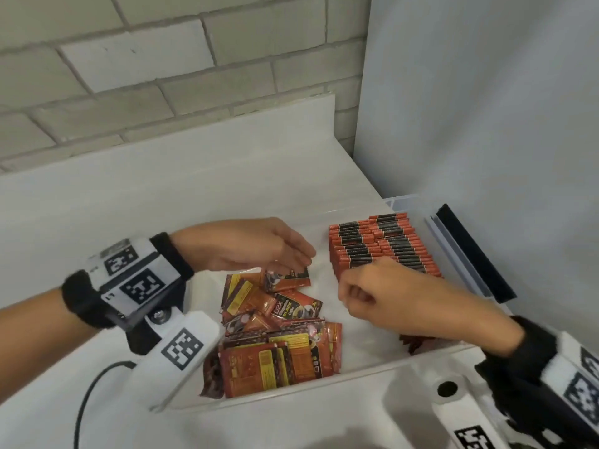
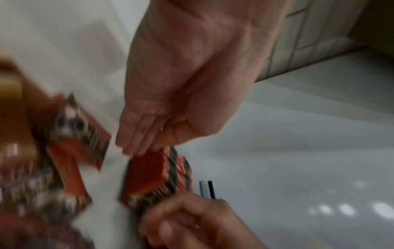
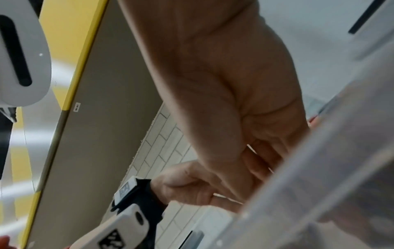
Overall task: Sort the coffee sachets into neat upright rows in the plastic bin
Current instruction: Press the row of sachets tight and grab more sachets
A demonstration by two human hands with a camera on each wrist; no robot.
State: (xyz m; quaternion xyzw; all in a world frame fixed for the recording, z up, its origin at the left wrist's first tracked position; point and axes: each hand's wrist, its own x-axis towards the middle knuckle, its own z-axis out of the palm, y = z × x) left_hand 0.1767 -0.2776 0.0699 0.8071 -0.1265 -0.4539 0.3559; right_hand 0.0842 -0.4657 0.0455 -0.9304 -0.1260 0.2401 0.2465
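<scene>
Mid-sort: left hand (image 1: 259, 244), fingers straight & empty, hovers over loose sachets (image 1: 275, 332) in bin (image 1: 291, 388), right hand (image 1: 382, 293) curled at upright rows (image 1: 382, 244), grip unclear; next prob. lift one sachet & stand it.

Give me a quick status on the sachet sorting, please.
Left hand open over loose sachets. Right hand curled at upright rows, grip unclear. Plastic bin partly sorted; nothing blocking.

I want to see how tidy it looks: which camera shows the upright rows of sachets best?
The head view: the upright rows appear whole, sharp, against the bin's far side. The left wrist view shows them close but blurred. The right wrist view barely shows them.
</scene>
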